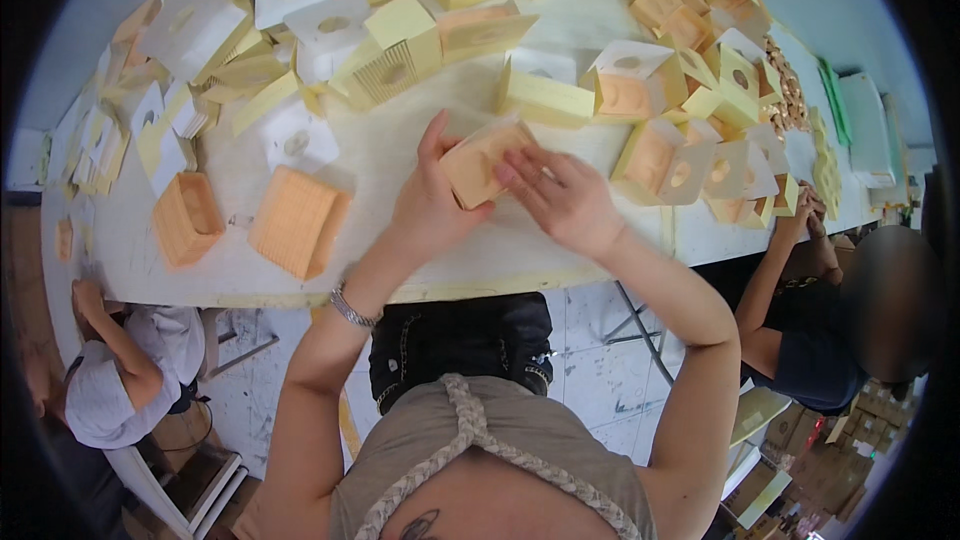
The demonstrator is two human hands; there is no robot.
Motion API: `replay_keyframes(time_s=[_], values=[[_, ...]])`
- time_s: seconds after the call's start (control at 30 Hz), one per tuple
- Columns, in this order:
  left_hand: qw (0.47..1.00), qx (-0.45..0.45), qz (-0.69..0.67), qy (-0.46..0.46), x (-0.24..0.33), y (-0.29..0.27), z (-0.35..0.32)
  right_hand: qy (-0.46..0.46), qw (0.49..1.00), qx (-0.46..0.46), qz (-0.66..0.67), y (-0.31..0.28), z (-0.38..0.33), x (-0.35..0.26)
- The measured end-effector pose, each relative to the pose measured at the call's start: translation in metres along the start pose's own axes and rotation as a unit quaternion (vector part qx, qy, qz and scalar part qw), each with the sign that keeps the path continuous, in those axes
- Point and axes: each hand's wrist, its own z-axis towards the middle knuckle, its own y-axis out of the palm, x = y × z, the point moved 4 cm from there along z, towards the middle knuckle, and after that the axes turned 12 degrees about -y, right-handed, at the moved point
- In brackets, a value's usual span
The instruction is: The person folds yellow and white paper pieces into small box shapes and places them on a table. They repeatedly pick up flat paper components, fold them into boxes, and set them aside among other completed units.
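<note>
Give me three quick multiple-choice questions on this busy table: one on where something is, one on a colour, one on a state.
1. Where do the two orange ribbed blocks lie?
A. on the table, to the left of the hands
B. on the floor
C. on a chair

2. What colour is the small box between the hands?
A. blue
B. pale orange
C. black

3. How is that box held?
A. by both hands
B. by nobody, lying loose
C. by the right hand alone

Answers:
1. A, both blocks rest on the white tabletop left of the left hand.
2. B, it shows a light orange card tone.
3. A, the left hand grips it from below while the right hand presses its fingers on the box's right side.
</note>
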Motion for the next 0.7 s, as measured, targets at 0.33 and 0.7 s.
replay_keyframes(time_s=[0.33, 0.7], values=[[0.996, -0.074, 0.014, -0.048, 0.0, -0.02, 0.016, -0.078, 0.995, 0.059, 0.028, 0.004, 0.002, 0.017], [0.995, -0.103, 0.015, -0.011, -0.005, -0.014, 0.022, 0.038, 0.993, -0.025, 0.106, -0.007, 0.032, 0.011]])
